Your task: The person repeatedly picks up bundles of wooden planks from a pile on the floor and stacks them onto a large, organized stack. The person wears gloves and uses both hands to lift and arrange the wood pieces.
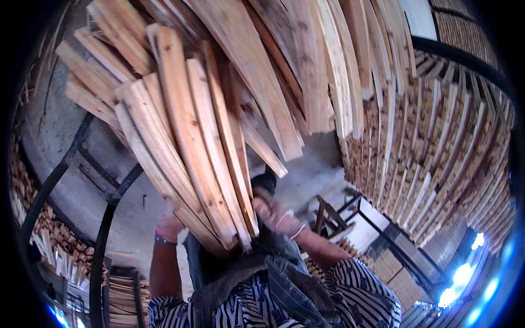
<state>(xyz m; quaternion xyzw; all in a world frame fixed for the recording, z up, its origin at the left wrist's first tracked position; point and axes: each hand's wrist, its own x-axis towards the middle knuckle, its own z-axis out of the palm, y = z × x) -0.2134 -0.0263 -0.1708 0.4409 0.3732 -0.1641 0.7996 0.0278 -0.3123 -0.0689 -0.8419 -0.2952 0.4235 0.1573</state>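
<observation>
Between my two hands is a bundle of long, pale wooden slats (188,126), their near ends close to my waist. My left hand (170,225) presses against the left side of the bundle; its fingers are partly hidden by the wood. On the other side, my right hand (273,216) is curled against the edge of the slats, slightly blurred. Both hands look pinkish-white, perhaps from thin gloves. The slats fan out away from me toward the upper left, where other boards lie under or beside their far ends.
More loose boards (306,65) jut in from the top, ahead of me. A tall stack of slats (426,147) fills the right side. Dark metal frame bars (104,229) stand at left over the grey floor (131,221). Cut wood pieces (68,240) are piled at lower left.
</observation>
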